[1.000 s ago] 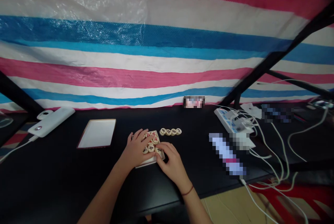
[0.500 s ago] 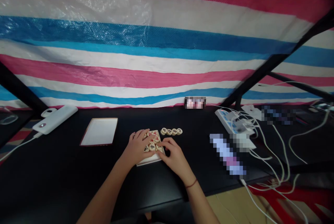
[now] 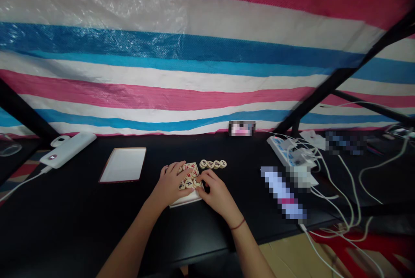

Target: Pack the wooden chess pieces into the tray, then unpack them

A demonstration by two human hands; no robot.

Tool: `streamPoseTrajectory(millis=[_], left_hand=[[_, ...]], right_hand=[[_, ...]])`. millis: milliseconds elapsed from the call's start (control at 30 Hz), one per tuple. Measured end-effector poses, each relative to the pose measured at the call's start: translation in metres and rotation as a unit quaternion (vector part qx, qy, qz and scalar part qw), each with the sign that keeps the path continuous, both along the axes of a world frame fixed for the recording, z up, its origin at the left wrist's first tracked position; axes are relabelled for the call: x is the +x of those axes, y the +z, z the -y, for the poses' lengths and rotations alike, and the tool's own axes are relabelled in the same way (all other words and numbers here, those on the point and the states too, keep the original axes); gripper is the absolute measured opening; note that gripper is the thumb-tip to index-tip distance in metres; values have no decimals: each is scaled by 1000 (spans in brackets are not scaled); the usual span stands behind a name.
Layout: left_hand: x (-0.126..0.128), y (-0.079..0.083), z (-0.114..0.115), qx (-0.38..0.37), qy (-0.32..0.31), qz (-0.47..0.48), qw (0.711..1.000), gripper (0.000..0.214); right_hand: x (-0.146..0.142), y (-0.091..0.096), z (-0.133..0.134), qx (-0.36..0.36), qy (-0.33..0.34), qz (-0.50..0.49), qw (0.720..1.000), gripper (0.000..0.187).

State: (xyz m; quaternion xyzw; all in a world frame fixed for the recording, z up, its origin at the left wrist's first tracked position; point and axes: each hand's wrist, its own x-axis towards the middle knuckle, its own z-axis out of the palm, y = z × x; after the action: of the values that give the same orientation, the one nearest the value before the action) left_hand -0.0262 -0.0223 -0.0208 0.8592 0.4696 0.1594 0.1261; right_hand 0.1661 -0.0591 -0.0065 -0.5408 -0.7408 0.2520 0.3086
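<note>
Black desk [image 3: 65,222] runs beneath both hands. Left hand [image 3: 170,185] spreads its fingers [image 3: 173,169] over a heap of xiangqi pieces [image 3: 190,177], too covered to count, on a white-edged tray [image 3: 186,200]. Right hand [image 3: 216,194] curls its fingers [image 3: 204,177] at the heap's edge; any pinch is hidden. Four more pieces [image 3: 213,164] sit in a row just beyond the fingers. Left of the fingers lies one white panel [image 3: 122,164]; right, one power strip [image 3: 287,150].
</note>
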Motion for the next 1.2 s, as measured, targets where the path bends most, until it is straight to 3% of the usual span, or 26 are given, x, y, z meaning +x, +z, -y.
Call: streamPoseTrajectory(millis=[200, 400, 567, 767, 867, 1000, 1200], left_hand=[[-1, -2, 0, 5, -3, 8, 1000, 53], [-1, -2, 1, 2, -3, 17, 1000, 61], [-2, -1, 1, 1, 2, 25, 1000, 60], [-2, -2, -1, 11, 9, 33, 999, 60], [-2, -1, -3, 49, 17, 59, 997, 50], [-2, 1, -7, 107, 11, 113, 988, 41], [-3, -2, -8, 121, -5, 150, 981, 32]], right_hand=[[4, 1, -1, 21, 4, -25, 999, 18], [25, 1, -26, 74, -98, 22, 992, 34], [24, 7, -55, 35, -25, 159, 986, 50], [19, 10, -68, 14, -9, 237, 971, 30], [19, 9, -64, 42, -35, 156, 986, 26], [7, 6, -50, 58, -82, -59, 993, 25], [-20, -3, -37, 4, -28, -217, 976, 25]])
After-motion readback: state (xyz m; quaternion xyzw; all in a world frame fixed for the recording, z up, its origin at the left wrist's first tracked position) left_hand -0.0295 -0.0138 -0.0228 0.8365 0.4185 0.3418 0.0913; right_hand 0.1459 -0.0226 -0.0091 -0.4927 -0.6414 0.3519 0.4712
